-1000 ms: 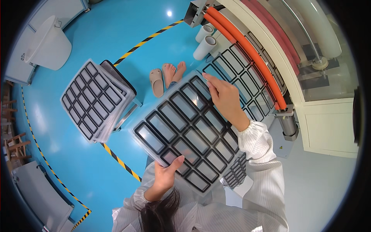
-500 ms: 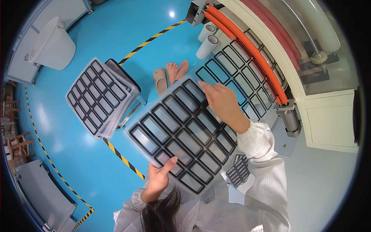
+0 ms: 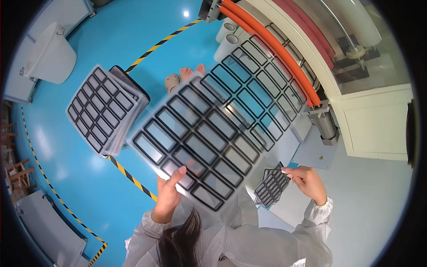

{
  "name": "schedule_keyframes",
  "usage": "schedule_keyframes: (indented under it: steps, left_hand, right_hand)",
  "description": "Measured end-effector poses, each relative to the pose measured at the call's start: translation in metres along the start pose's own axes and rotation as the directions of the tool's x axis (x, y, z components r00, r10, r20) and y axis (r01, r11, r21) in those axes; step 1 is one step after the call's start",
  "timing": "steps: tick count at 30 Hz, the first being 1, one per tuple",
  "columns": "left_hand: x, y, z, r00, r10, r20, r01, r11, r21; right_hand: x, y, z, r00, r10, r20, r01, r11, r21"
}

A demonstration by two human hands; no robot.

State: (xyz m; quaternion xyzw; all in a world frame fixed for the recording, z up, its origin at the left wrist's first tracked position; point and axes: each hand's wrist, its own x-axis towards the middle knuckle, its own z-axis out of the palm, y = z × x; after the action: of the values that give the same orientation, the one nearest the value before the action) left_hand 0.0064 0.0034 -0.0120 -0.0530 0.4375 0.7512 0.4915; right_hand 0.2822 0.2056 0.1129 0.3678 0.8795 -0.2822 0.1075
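Gripped at its near left edge by my left hand, a large clear plastic sheet with rows of black rectangular frames slants across in front of me. The thumb lies on top and the fingers are hidden below. A similar framed sheet extends from under orange rollers, and the two overlap. My right hand is off the sheet, lower right, with thumb and finger pinched at the corner of small black grid pieces. A tiny pale bit shows at the fingertips; I cannot tell what it is.
A roller machine with orange rollers fills the upper right. On the left, a stack of similar framed sheets rests on a stand. White film rolls stand near the rollers. Black and yellow tape marks the blue floor.
My right hand has left the far edge of the sheet and moved down and right to the small grid pieces. My left hand keeps hold of the sheet. The whole view has shifted slightly.
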Motion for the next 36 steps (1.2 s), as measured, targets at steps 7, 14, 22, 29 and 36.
schedule_keyframes:
  steps: [7, 14, 22, 29, 36]
  left_hand:
    - [0.014, -0.014, 0.007, 0.998, 0.041, 0.039, -0.043, 0.997, 0.071]
    - [0.027, -0.027, 0.026, 0.994, 0.050, 0.092, -0.055, 0.998, 0.043]
    - [0.049, -0.041, 0.047, 0.993, -0.082, 0.082, 0.081, 0.997, 0.013]
    - [0.065, -0.047, 0.060, 0.992, -0.054, 0.117, 0.046, 0.996, 0.071]
    - [0.067, -0.047, 0.063, 0.992, -0.060, 0.110, 0.051, 0.995, 0.082]
  right_hand:
    - [-0.005, 0.002, -0.002, 0.984, 0.092, -0.152, -0.015, 0.896, 0.443]
    - [0.029, -0.003, 0.003, 0.947, -0.046, -0.318, 0.169, 0.913, 0.372]
    - [0.122, -0.007, 0.007, 0.817, -0.002, -0.577, 0.164, 0.960, 0.229]
    - [0.210, -0.005, -0.019, 0.759, -0.114, -0.641, 0.240, 0.964, 0.113]
    - [0.256, -0.023, -0.020, 0.682, -0.307, -0.664, 0.364, 0.930, -0.055]
